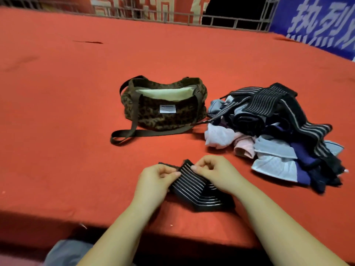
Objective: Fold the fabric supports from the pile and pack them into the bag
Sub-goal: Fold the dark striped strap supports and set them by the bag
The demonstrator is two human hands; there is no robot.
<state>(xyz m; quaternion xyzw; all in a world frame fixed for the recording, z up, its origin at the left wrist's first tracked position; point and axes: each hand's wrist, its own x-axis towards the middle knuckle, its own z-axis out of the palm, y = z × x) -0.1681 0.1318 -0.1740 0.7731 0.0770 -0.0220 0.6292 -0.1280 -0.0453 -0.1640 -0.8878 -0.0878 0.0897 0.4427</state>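
Head cam | striped support [194, 187] near of bag [163, 104], at table edge | L hand [155, 179] + R hand [215, 171] both pinch its far end, mid-fold | pile [278, 131] right of bag | risk: elastic springs open if pinch slips

There was one leopard-print bag [163, 110] with one white label [167, 108] on its front, and one pile of fabric supports [272, 131] whose pieces overlapped too much to count. One black striped support [194, 187] lay apart from that pile. Two hands were in view, a left hand [155, 179] and a right hand [215, 171], over one red-covered table [76, 131].
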